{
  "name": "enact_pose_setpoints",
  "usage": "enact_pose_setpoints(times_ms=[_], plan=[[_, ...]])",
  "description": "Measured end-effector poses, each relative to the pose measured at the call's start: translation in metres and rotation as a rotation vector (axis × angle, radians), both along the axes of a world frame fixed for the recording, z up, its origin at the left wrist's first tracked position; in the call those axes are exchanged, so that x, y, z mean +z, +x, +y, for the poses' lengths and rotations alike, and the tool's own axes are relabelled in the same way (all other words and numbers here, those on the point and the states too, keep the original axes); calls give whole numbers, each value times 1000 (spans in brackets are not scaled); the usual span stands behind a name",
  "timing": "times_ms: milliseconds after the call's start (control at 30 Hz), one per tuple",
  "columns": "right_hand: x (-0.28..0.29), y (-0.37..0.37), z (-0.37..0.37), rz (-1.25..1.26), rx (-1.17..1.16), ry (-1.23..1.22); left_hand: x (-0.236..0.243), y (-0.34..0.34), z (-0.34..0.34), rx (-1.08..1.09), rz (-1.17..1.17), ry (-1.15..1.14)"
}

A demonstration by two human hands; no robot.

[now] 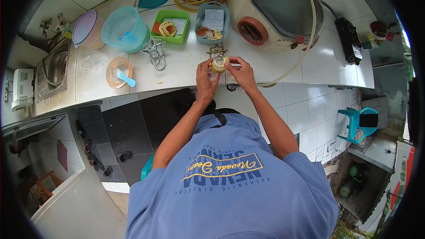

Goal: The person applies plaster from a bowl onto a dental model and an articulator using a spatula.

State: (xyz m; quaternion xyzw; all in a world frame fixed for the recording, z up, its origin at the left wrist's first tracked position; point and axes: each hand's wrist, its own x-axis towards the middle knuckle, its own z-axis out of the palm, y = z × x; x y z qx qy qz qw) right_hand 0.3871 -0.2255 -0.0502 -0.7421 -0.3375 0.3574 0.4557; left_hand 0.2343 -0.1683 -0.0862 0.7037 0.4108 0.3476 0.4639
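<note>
Both hands are closed around a small cream and yellow dental cast (218, 65) at the front edge of the counter. My left hand (206, 78) grips its left side, and my right hand (240, 73) pinches its right side with the fingertips. Just behind the cast is a brass-coloured dental articulator (217, 50); I cannot tell whether the two are joined. Farther left on the tiles lies a silver metal articulator (156, 55). A green tray (179, 40) holds a cream dental cast (167, 29) and paper. The blue-grey tray (204, 40) beside it holds paper and cast pieces.
An orange bowl (110, 79) with a light-blue spatula (125, 79) sits at left, before a turquoise tub (126, 31) and a lidded container (88, 28). A beige cabinet (242, 4) with a window and a red-rimmed port stands back right. A hose (306, 48) crosses the counter.
</note>
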Motion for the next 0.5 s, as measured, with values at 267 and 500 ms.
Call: enact_pose_setpoints(times_ms=[267, 500], plan=[[5, -6, 0, -34, -9, -15, -2, 1, 0, 19, -12, 25], [4, -6, 0, -22, -11, -7, -4, 1, 0, 21, -14, 21]])
